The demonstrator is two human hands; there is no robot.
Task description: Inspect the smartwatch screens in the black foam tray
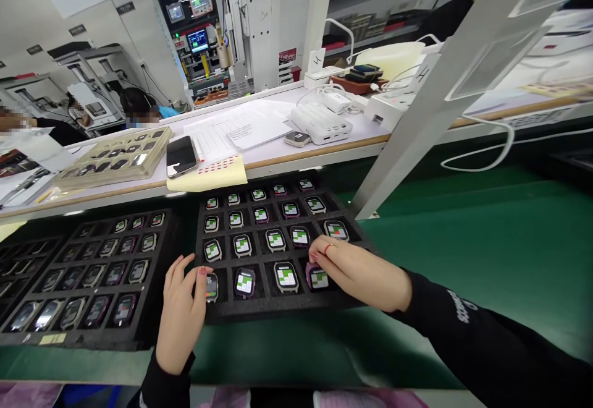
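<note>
A black foam tray (266,312) holds rows of smartwatch cases without straps, most with lit screens of green and white blocks. My left hand (183,309) is at the tray's front left corner, fingers spread, its thumb over the top of a smartwatch (212,287) with a darker screen. On the other side, my right hand (356,269) has its fingers bent and pressed together at the upper edge of a purple smartwatch (319,279) in the front row. Its fingertips are partly hidden. Between the hands sit another purple smartwatch (244,282) and a silver smartwatch (286,276).
Left of it stands a second black tray (157,284) of mostly dark-screened watches. A slanted metal post (407,130) rises behind my right hand. The raised shelf carries a phone (181,156), papers (245,128), a white charger hub (322,122) and a beige tray (115,154).
</note>
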